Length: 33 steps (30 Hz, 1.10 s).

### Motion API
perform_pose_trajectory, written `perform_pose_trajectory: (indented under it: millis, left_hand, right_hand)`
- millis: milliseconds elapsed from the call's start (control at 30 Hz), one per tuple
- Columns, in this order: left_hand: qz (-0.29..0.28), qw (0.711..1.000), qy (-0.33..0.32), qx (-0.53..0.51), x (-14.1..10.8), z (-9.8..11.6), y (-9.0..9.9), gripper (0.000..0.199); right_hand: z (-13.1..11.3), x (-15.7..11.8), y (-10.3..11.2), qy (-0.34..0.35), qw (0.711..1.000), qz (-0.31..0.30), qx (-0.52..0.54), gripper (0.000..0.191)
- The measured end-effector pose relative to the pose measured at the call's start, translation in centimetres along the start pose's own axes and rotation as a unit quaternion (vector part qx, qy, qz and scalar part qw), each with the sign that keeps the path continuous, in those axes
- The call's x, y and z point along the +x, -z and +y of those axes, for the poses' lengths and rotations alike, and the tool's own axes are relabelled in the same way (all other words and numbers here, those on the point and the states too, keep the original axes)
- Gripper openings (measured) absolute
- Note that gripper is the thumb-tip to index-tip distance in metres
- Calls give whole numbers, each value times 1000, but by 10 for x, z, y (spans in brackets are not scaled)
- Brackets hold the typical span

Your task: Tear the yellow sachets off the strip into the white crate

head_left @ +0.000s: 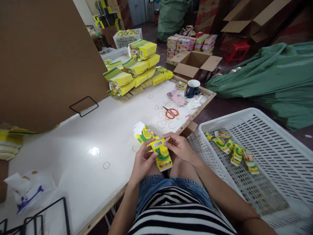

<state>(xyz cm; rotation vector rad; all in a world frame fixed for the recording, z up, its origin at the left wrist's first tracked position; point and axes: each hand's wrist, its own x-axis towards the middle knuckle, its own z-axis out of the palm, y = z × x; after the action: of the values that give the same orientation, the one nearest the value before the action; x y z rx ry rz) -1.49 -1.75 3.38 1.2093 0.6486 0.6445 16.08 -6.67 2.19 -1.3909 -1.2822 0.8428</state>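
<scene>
At the near edge of the one white table (80, 153), above the lap, I see one yellow box (162, 156). The left hand (144, 160) has its fingers closed around the box side; the right hand (180, 148) pinches its top corner, fingertips almost together. On the table are one pair of scissors (171, 113) and one mug (190, 91); to its right, one basket (281, 156) holds several small boxes (237, 152).

Glossy tabletop (80, 163), paperboard carton (163, 160) — smooth, plastic basket (288, 156)
</scene>
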Motion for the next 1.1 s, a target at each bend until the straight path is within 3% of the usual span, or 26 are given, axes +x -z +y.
perform_pose_trajectory:
  millis: [100, 200, 233, 300, 367, 433, 533, 633, 700, 900, 1033, 1100]
  left_hand:
    - [-11, 1000, -11, 3, 1, -6, -12, 47]
    - [18, 993, -61, 99, 3, -14, -15, 43]
    - [51, 983, -84, 158, 3, -17, -12, 43]
    - [127, 944, -117, 281, 5, -22, -2, 45]
    - [162, 911, -118, 361, 6, -28, 9, 50]
    - [147, 902, -101, 392, 7, -34, 15, 54]
    - [121, 901, -89, 407, 6, -41, 14, 57]
    - [120, 898, -85, 414, 5, -45, 12, 57]
    - [128, 899, -78, 411, 4, -48, 12, 56]
    - [152, 922, -92, 342, 1, -44, 12, 51]
    - [260, 930, -158, 209, 0, -31, 12, 44]
    - [289, 940, -155, 98, 3, -26, 14, 44]
  right_hand:
    - [0, -7, 5, -26, 998, 8, 64, 20]
    - [-13, -22, 41, -5, 995, 67, -68, 20]
    - [-18, -27, 58, 13, 980, 123, -158, 20]
    - [-22, -35, 91, 40, 900, 261, -347, 26]
    - [-18, -36, 106, 29, 843, 309, -439, 37]
    - [-6, -29, 91, 34, 863, 277, -421, 39]
    - [14, -6, 31, 20, 938, 155, -310, 27]
    - [25, 17, -27, -19, 961, 76, -266, 26]
    - [26, 25, -47, -33, 963, 63, -261, 23]
    - [21, 22, -47, -21, 970, 136, -200, 13]
    - [16, 15, -39, -70, 985, 154, -15, 20]
    - [13, 11, -37, -99, 978, 147, 110, 27]
